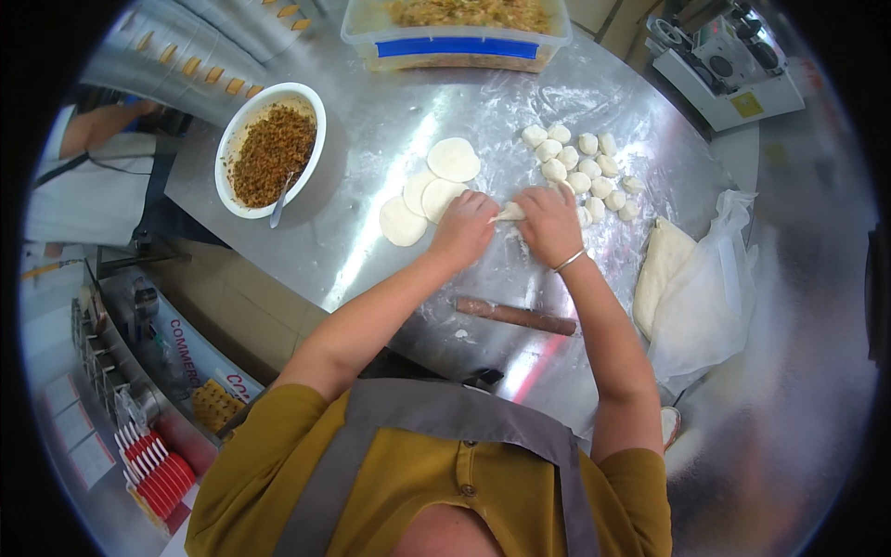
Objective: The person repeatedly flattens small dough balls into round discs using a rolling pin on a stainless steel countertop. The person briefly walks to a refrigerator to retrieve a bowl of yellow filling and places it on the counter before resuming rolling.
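Between my hands stretches a small piece of dough (511, 212), pulled thin towards its left end. My left hand (465, 230) pinches that thin end, and my right hand (550, 224) grips the thicker end from above. Flattened dough rounds (454, 159) lie partly overlapping just beyond and left of my left hand. Several floured dough balls (589, 168) sit around and past my right hand, which hides a few. A short wooden rolling pin (515, 316) rests on the steel table (376, 139), nearer to my body than the hands.
A white bowl (317, 132) of brown crumbly filling with a spoon (280, 202) stands left. At the back is a plastic tub (456, 47) of filling. Bagged dough (665, 268) lies right, below a machine (731, 63). Another person's arm (104, 129) shows far left.
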The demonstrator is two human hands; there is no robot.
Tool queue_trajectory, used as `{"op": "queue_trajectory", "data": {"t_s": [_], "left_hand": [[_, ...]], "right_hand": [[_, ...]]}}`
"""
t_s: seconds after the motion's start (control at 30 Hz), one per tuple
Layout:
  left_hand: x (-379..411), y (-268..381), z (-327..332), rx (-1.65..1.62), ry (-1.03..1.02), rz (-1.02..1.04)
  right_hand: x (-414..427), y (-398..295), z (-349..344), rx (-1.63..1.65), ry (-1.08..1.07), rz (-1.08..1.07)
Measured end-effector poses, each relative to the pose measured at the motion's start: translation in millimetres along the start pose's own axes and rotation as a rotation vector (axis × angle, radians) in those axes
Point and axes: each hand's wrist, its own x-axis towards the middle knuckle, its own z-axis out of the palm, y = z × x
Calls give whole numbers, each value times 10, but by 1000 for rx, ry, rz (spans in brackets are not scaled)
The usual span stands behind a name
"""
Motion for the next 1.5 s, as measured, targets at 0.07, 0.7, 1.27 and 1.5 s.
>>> {"op": "queue_trajectory", "data": {"t_s": [0.07,0.7,1.27,1.5], "left_hand": [[-69,-9,0,-22,-6,-1],[-416,112,145,82,3,95],[-478,121,34,-19,114,55],[-598,86,190,96,19,76]], "right_hand": [[-124,95,-28,14,29,49],[-644,119,-51,-114,202,253],[-413,197,115,180,139,63],[-565,-291,208,126,77,-167]]}}
